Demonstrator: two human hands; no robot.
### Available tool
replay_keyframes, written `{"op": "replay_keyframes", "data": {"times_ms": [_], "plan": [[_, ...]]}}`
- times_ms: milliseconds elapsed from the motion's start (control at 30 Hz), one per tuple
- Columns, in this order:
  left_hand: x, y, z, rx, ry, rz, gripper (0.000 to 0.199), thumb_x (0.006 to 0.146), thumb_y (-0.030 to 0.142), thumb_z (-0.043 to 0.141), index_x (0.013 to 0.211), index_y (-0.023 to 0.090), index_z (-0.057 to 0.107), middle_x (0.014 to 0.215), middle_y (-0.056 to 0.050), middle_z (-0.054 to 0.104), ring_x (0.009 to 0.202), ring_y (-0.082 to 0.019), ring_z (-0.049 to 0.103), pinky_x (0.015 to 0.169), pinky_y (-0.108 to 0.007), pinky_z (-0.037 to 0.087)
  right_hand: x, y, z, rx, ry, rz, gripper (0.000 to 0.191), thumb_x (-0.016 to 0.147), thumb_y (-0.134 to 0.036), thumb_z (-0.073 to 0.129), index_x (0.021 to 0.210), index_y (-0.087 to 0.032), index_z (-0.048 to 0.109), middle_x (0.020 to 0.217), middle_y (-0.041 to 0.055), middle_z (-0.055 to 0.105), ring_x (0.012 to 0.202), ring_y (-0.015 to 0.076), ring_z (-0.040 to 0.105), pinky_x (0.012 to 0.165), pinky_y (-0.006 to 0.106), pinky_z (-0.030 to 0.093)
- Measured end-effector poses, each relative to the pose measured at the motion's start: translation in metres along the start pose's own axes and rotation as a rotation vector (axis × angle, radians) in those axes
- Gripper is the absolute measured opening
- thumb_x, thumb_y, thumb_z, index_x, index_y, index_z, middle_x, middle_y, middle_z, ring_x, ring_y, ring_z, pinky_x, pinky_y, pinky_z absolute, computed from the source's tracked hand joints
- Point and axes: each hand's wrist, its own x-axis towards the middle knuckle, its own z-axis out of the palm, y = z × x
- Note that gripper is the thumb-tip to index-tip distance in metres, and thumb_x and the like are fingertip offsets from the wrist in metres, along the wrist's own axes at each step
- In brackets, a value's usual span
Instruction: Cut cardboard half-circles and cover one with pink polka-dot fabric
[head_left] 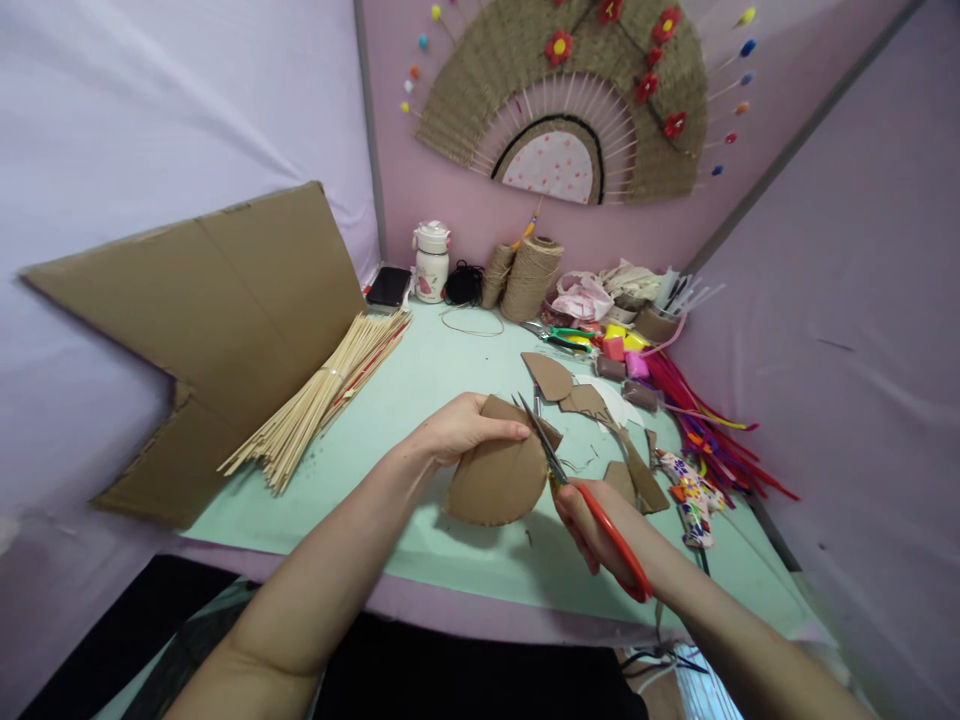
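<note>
1. Centrally, a curved cardboard piece [499, 485] is held just above a pale green table [427, 380], likely raised so that the scissors [616, 545] have room around its edge.
2. The left hand [461, 428] grips the piece near its upper left. The thumb lies flat on top, pinching it against fingers hidden beneath, probably to stop it from bending or twisting. How those fingers are spaced cannot be told.
3. The right hand [592, 520] holds the red-handled scissors, fingers curled around the handles. The narrowly parted blades point up and away, beside the piece's right edge, an angle that seems to suit its curve.
4. Right of the piece lie cardboard scraps [547, 376], seemingly out of the hands' way.
5. A bundle of thin sticks [307, 405] lies to the left, apparently tied to keep it together, beside a large cardboard sheet [247, 290] propped against the wall.
6. Twine spools [530, 280] and a bottle [431, 270] stand upright along the back, perhaps to leave the front free for working.
</note>
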Motion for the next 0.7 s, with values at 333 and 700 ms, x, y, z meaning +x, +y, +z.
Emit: {"op": "replay_keyframes", "data": {"times_ms": [333,700], "plan": [[0.002,-0.002,-0.002,-0.054,-0.018,0.035,0.038,0.058,0.045,0.084,0.073,0.013,0.069,0.075,-0.004,0.071,0.066,-0.016,0.062,0.065,-0.028,0.045,-0.003,0.006,-0.001,0.066,-0.005,-0.013,0.043,0.094,-0.055,0.028,0.065,-0.024,0.035,0.044,-0.0042,0.043,0.036,0.0117,0.046,0.039,0.024,0.034],[0.001,0.001,-0.004,0.065,-0.067,0.029,0.035,0.060,0.044,0.083,0.069,0.014,0.066,0.069,-0.001,0.069,0.062,-0.014,0.059,0.060,-0.026,0.042,-0.004,0.014,0.001,0.083,-0.039,-0.051,0.050,0.093,-0.064,0.023,0.067,-0.023,0.036,0.048,-0.0043,0.045,0.039,0.0137,0.053,0.041,0.024,0.038]]}}
